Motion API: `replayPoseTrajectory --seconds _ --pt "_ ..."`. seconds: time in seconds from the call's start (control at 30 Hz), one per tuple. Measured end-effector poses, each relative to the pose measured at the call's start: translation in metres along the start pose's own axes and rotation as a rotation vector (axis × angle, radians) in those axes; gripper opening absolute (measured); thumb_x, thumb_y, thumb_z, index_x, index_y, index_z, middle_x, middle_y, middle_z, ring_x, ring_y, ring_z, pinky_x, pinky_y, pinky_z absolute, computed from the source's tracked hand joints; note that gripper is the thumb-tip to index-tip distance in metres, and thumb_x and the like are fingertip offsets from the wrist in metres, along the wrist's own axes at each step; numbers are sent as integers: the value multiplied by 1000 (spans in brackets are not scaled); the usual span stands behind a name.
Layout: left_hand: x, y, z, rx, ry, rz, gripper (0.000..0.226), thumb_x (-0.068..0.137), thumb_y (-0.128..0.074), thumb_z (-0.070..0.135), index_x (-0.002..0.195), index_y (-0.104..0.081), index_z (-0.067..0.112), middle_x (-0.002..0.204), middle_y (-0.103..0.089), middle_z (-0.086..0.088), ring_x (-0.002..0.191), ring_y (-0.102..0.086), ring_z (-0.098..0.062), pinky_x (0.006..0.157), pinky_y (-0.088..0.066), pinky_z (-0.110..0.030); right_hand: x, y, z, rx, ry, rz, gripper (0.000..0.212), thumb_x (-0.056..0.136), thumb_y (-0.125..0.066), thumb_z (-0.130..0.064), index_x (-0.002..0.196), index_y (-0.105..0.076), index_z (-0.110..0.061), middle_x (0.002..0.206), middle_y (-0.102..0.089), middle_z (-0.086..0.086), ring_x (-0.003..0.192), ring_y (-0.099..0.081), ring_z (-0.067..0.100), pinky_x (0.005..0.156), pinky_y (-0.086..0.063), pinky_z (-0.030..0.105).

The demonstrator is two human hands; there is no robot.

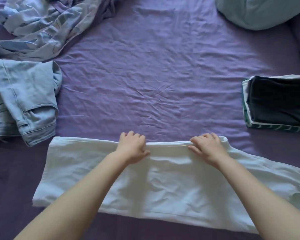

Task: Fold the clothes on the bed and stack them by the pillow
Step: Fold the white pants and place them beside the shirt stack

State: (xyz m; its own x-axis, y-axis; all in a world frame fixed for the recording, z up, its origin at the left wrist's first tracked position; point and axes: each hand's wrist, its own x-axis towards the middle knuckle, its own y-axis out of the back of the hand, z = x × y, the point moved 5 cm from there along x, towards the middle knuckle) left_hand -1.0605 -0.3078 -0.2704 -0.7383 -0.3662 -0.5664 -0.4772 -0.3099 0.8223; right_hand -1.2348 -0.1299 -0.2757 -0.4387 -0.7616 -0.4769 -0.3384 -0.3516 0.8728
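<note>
A white garment (163, 187), which looks like trousers, lies flat across the near side of the bed with a fold along its far edge. My left hand (132, 147) grips that far edge near the middle, fingers curled over the fold. My right hand (207, 147) holds the same edge further right, fingers bent over it. A folded stack (277, 104) with a dark piece on top sits at the right. The pale blue pillow (260, 11) is at the far right corner.
Light blue jeans (24, 101) lie crumpled at the left. A blue patterned cloth (42, 26) is bunched at the far left. The purple sheet (154, 75) is wrinkled across the middle of the bed.
</note>
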Motion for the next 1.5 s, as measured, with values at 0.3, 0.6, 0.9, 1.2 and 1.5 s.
replayPoseTrajectory --seconds 0.3,0.6,0.9,1.2,1.5 --pt "63 9 114 72 -144 110 44 97 -36 48 108 -60 12 113 -63 -7 109 -51 -26 92 -29 -36 12 15 61 -312 139 327 64 81 -25 -66 57 -52 -13 51 -57 6 50 -57 25 58 -40 32" --pt "-25 -61 158 -102 -79 580 61 82 -59 22 140 -38 23 151 -28 -12 141 -24 -35 109 -20 -63 -81 -50 5 5 11 472 54 87 -42 -44 137 -43 -23 148 -36 15 140 -23 32 111 -15 60" --pt "-39 -110 136 -53 -80 374 67 87 -40 59 146 -29 30 155 -26 -7 144 -18 -32 110 -13 -64 -100 -119 -13 31 31 216 64 89 -30 -57 146 -23 -31 156 -18 7 145 -9 29 111 -8 62" --pt "-145 -124 25 -85 432 34 64 87 -18 59 146 -28 36 156 -23 -3 143 -21 -32 108 -13 -63 -165 -124 -14 97 -100 72 52 96 -15 -45 137 -35 -20 144 -40 16 141 -21 34 104 -22 63" --pt "-178 -133 -35 -371 625 15 62 94 -27 61 149 -5 42 160 12 0 146 13 -25 116 -4 -51 -128 -105 -233 22 310 -78 70 61 -68 -25 130 -55 -24 138 -52 5 130 -44 37 99 -28 66"
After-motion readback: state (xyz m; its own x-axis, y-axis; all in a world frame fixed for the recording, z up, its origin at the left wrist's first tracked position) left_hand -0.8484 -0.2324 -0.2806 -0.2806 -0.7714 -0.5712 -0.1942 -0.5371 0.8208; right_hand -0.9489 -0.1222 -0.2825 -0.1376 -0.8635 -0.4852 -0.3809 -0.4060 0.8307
